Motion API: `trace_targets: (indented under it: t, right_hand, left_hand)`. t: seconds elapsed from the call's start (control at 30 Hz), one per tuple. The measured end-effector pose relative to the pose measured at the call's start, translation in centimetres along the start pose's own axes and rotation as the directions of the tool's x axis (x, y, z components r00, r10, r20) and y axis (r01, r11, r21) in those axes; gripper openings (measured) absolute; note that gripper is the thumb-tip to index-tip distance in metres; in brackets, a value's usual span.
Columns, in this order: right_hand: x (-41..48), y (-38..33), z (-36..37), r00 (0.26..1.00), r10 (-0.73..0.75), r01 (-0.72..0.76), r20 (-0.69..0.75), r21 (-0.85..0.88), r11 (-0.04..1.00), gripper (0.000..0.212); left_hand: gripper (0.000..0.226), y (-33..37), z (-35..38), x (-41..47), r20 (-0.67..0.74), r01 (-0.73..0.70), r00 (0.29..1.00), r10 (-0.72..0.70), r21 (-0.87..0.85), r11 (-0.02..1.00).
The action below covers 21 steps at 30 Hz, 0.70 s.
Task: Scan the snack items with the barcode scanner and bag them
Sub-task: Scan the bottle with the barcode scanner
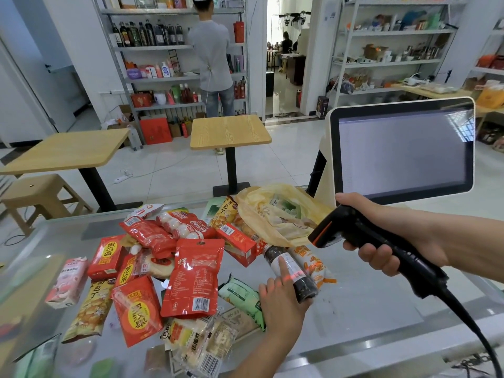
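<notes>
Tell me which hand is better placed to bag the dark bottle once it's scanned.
Left. The left hand already grips the dark bottle, which lies just in front of the yellow bag. The right hand is occupied holding the barcode scanner.

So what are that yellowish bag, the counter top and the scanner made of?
Yellowish bag: thin plastic film, slightly glossy; it crumples and packets show through. Counter top: probably glass, glossy; it reflects light and looks see-through. Scanner: apparently hard plastic, matte black with an orange strip.
</notes>
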State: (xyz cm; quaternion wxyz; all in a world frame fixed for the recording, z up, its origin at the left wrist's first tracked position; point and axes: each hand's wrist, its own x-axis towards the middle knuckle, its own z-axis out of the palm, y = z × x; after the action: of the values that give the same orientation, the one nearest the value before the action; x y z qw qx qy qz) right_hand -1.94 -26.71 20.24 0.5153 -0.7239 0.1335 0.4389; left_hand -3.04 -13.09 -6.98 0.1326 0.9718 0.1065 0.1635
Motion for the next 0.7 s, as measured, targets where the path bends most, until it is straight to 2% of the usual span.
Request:
trace_targets:
  t: [0.13,0.23,0.7]
  right_hand:
    - [-0.5,-0.6,0.0,0.999,-0.031,0.031,0.019,0.025,0.999,0.072]
    - [-0.3,-0.9,0.2,0.999,-0.032,0.032,0.018,0.041,0.999,0.067]
    - [-0.1,-0.2,0.6,1.000,-0.008,0.008,-0.014,0.002,1.000,0.063]
  left_hand:
    - [0.119,-0.4,-0.3,-0.4,-0.042,-0.026,0.999,0.025,-0.010,1.000]
    - [0.117,-0.6,-0.4,-0.8,-0.066,-0.035,0.997,0.034,-0.010,0.999]
    - [0.115,-1.0,0.2,-1.3,-0.052,-0.043,0.998,0.041,-0.021,0.999]
